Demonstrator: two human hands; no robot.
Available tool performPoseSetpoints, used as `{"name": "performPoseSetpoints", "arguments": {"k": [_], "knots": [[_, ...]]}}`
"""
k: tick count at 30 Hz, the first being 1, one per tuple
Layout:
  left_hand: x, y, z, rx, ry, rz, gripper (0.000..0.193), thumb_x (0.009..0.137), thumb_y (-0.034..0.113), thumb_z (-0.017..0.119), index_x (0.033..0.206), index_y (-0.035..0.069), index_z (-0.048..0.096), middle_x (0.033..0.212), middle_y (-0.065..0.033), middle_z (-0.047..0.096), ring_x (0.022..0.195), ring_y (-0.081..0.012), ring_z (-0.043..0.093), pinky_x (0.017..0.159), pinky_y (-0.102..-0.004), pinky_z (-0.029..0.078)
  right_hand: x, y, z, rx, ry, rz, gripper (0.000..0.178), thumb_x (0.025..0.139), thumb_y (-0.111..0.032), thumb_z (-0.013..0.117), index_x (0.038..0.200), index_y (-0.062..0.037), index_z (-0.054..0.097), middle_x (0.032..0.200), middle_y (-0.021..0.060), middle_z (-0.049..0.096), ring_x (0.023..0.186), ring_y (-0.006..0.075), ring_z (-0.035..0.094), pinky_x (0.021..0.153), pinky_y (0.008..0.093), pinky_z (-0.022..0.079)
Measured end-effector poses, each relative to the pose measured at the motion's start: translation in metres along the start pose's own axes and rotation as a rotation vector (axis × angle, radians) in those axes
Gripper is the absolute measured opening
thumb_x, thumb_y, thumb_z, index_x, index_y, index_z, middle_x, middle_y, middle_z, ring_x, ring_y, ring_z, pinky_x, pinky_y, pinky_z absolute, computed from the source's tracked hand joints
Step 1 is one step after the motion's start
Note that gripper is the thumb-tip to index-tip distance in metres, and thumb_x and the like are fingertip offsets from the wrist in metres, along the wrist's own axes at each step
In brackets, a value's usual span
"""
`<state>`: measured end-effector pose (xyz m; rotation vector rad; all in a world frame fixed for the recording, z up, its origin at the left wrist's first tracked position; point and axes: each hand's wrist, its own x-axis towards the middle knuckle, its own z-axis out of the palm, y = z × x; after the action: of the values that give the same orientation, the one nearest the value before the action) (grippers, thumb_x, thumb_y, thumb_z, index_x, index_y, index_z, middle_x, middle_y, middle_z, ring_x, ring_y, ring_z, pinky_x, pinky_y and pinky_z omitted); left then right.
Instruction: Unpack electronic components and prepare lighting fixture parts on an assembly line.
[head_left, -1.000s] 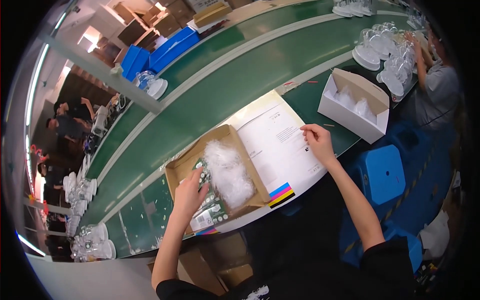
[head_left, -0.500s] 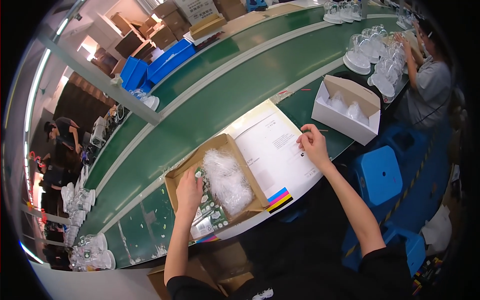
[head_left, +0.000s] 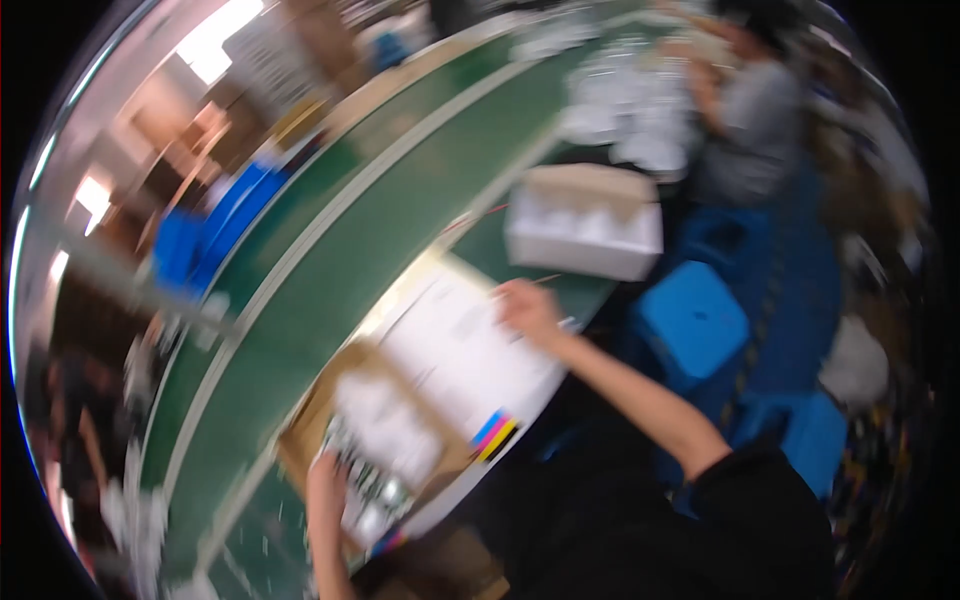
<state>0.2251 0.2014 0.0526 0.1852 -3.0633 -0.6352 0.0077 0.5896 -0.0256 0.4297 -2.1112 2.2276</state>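
Head: white bundle (head_left: 385,415) between hands (head_left: 326,482) (head_left: 530,313)

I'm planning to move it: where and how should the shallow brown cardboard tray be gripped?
Probably pinch the shallow brown cardboard tray by its long right wall, coming from the right over the white printed sheet: that wall stands up as a straight edge, free of hands, while the bare left hand is at the opposite side.

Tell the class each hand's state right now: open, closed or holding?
Left hand: at the brown box; blurred, grip cannot be told.
Right hand: by the paper; grip cannot be told.
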Motion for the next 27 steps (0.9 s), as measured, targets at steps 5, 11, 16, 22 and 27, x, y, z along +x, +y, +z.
{"name": "performPoseSetpoints", "arguments": {"k": [5,11,16,22,27], "knots": [[0.015,0.008,0.011,-0.152,-0.117,0.007,0.035,0.093,0.018,0.053,0.117,-0.007,0.054,0.106,-0.0245,0.06,0.094,-0.037,0.058,0.088,-0.0406,0.046,-0.001,-0.003,0.013,-0.044,0.025,-0.06,0.011,0.082,-0.006,0.055,0.093,-0.0042,0.055,0.068,0.0061,0.064,0.058,0.0119,0.059,0.05,0.0286,0.047],[0.092,0.117,0.08,-0.289,-0.22,0.344,0.034,0.092,0.016,0.055,0.118,-0.007,0.054,0.107,-0.0247,0.06,0.095,-0.0361,0.059,0.087,-0.04,0.047,-0.006,-0.011,0.01,-0.061,0.024,-0.085,0.019,0.09,-0.015,0.051,0.077,-0.0017,0.057,0.063,0.0065,0.063,0.05,0.0142,0.06,0.047,0.0283,0.046],[0.084,0.155,0.115,-0.397,-0.27,0.421,0.035,0.091,0.015,0.056,0.119,-0.007,0.053,0.107,-0.0249,0.06,0.095,-0.0353,0.059,0.087,-0.0396,0.048,0.0,0.0,0.018,-0.099,0.015,-0.171,0.011,0.088,-0.009,0.05,0.085,-0.0013,0.056,0.06,0.008,0.062,0.051,0.0164,0.06,0.048,0.0293,0.045],[0.058,0.196,0.154,-0.546,-0.311,0.456,0.035,0.09,0.013,0.057,0.119,-0.006,0.052,0.108,-0.0251,0.06,0.096,-0.0344,0.06,0.086,-0.039,0.049,0.015,0.011,0.021,0.028,0.011,-0.144,0.011,0.088,-0.009,0.052,0.081,0.0001,0.053,0.054,0.0074,0.058,0.046,0.013,0.058,0.046,0.0271,0.045],[0.021,0.19,0.168,-0.648,-0.289,0.365,0.036,0.09,0.011,0.058,0.12,-0.006,0.052,0.109,-0.0253,0.06,0.096,-0.0337,0.06,0.086,-0.0385,0.05,0.002,-0.049,0.024,0.029,-0.002,-0.157,0.014,0.088,-0.008,0.053,0.076,0.0001,0.053,0.053,0.0069,0.058,0.046,0.0119,0.057,0.047,0.0259,0.043]]}}
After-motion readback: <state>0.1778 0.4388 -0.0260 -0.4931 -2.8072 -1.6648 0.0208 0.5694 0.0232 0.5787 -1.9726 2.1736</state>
